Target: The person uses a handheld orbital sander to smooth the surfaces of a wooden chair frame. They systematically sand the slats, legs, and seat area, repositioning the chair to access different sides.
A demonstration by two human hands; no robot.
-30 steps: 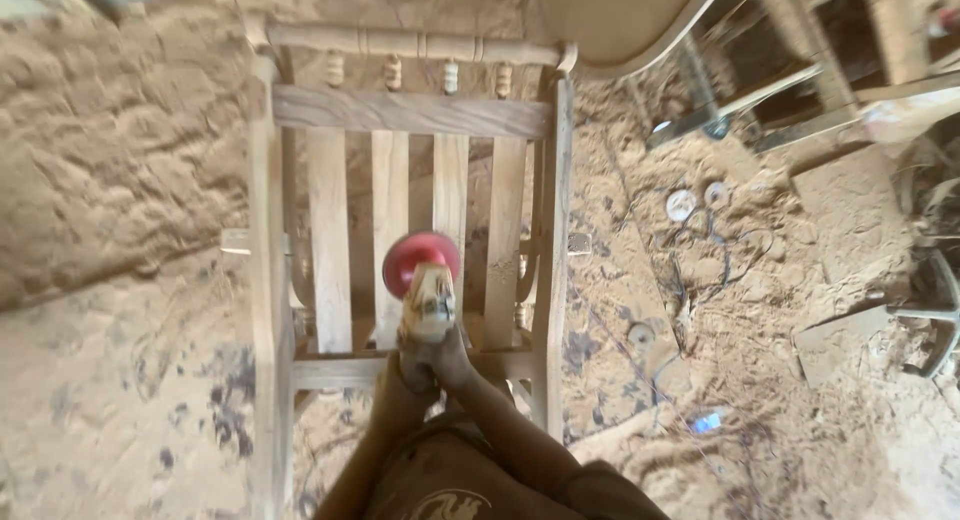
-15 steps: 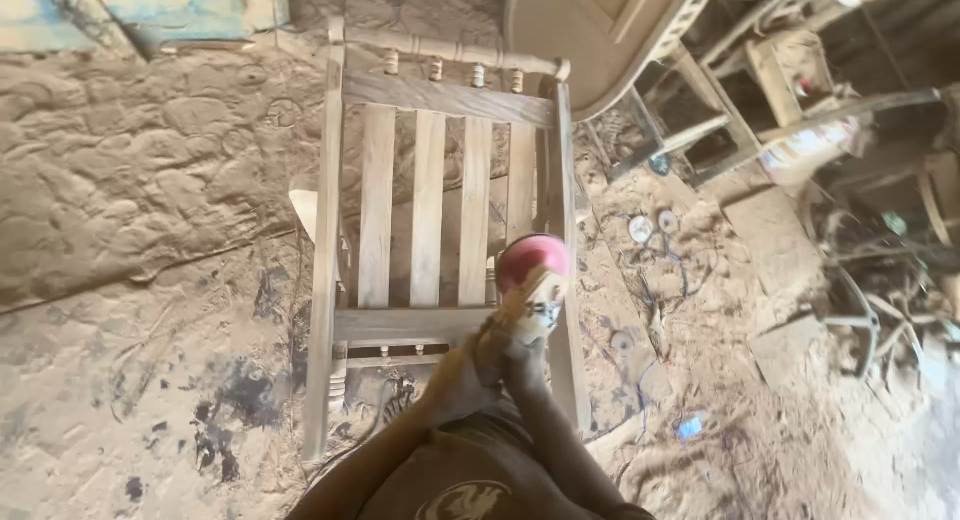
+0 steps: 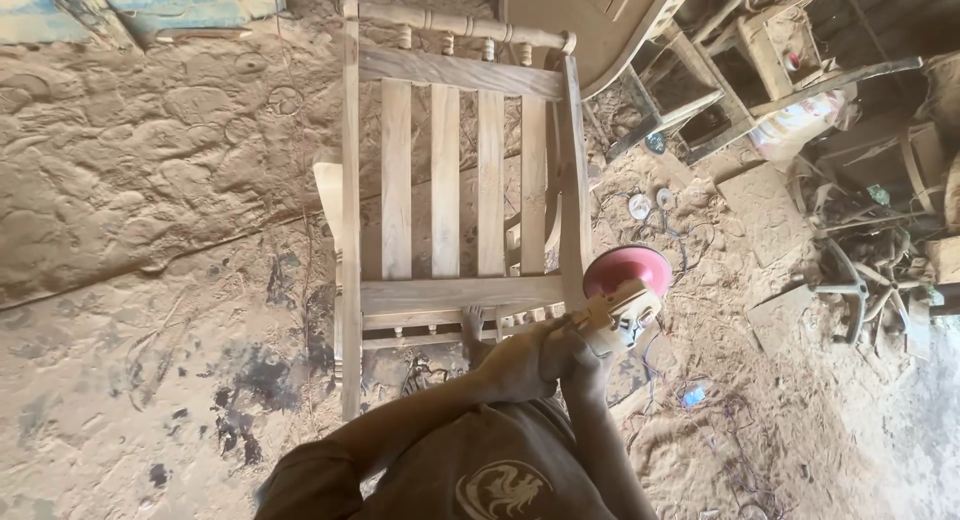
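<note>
Centre frame: unfinished slatted wooden chair (image 3: 450,180) lay on sandy floor (image 3: 150,230). Lower centre: left hand (image 3: 520,360) and right hand (image 3: 585,355) both clenched around dusty handheld disc sander (image 3: 620,310); red sanding disc (image 3: 628,270) touched chair's right rail.

Both arms extended forward; left hand (image 3: 515,365) and right hand (image 3: 580,355) clenched together, grip closed.
</note>
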